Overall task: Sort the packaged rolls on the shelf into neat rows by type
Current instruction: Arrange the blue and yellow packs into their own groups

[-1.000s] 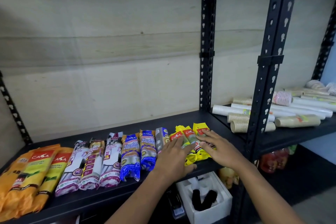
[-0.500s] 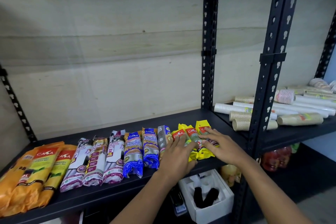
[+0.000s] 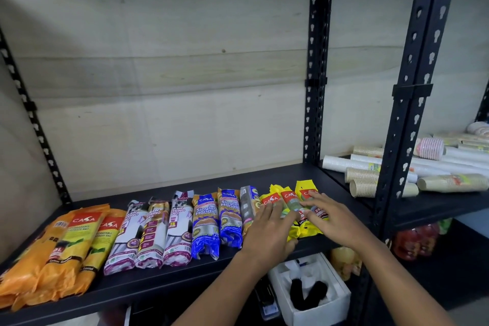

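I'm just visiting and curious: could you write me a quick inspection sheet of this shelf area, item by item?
Surface: dark metal shelf board, bare behind the row.
Job's things: orange flat packs far left, then three white-and-purple drawstring rolls, blue handle-bag rolls, one grey-sided roll, yellow rolls at the right end.
Clutter: nothing seen on this shelf.
Hands: left hand and right hand lie flat, palms down, on the yellow rolls.
Cables: nothing seen.
Surroundings: stacked paper cups on the neighbouring shelf; white foam box below; pale board wall behind.
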Demonstrator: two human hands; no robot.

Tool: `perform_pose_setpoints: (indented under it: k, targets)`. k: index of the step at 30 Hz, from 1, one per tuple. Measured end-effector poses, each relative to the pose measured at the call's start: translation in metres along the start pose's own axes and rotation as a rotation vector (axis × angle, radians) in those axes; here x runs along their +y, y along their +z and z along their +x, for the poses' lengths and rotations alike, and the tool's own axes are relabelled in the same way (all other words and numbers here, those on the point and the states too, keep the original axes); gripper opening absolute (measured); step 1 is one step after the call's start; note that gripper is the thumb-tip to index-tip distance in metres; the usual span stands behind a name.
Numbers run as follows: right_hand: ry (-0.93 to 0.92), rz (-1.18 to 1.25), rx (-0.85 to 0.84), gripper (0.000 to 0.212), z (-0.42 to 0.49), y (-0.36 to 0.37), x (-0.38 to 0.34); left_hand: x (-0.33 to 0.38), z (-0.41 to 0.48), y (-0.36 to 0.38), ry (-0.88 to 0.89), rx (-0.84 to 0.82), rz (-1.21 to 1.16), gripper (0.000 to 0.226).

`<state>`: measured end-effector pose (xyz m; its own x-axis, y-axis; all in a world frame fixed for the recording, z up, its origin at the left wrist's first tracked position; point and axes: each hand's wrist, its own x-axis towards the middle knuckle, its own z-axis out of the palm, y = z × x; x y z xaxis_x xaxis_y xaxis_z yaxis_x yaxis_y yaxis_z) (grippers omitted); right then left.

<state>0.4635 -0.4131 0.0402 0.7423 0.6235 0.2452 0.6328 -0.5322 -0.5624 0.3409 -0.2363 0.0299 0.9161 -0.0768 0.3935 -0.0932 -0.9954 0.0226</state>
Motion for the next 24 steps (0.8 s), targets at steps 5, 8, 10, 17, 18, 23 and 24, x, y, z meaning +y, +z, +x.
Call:
perform_pose_setpoints:
  k: [5,8,10,17,18,23,24]
  targets:
    - [-0.041,-0.211,0.098,0.046,0.002,-0.002,-0.010,-0.016,-0.016,-0.033,-0.026,-0.018,-0.144,0.079]
    - [-0.171,-0.210,0.227,0.046,-0.006,0.002,-0.037,-0.039,-0.034,-0.055,-0.093,0.023,-0.131,0.076]
    - [-0.249,-0.215,0.209,0.047,-0.013,0.008,-0.063,-0.055,-0.047,-0.062,-0.123,0.020,-0.090,0.072]
    - [-0.447,-0.465,-0.030,0.077,-0.026,0.043,-0.115,-0.086,-0.076,-0.058,-0.186,-0.044,-0.004,0.083]
    - [-0.443,-0.497,-0.050,0.081,-0.025,0.047,-0.116,-0.086,-0.079,-0.057,-0.169,-0.026,0.008,0.080]
    - [-0.430,-0.605,-0.153,0.098,-0.021,0.065,-0.115,-0.088,-0.088,-0.051,-0.143,0.033,0.020,0.072]
    - [-0.439,-0.612,-0.132,0.097,-0.022,0.068,-0.114,-0.088,-0.090,-0.050,-0.158,0.025,0.013,0.072]
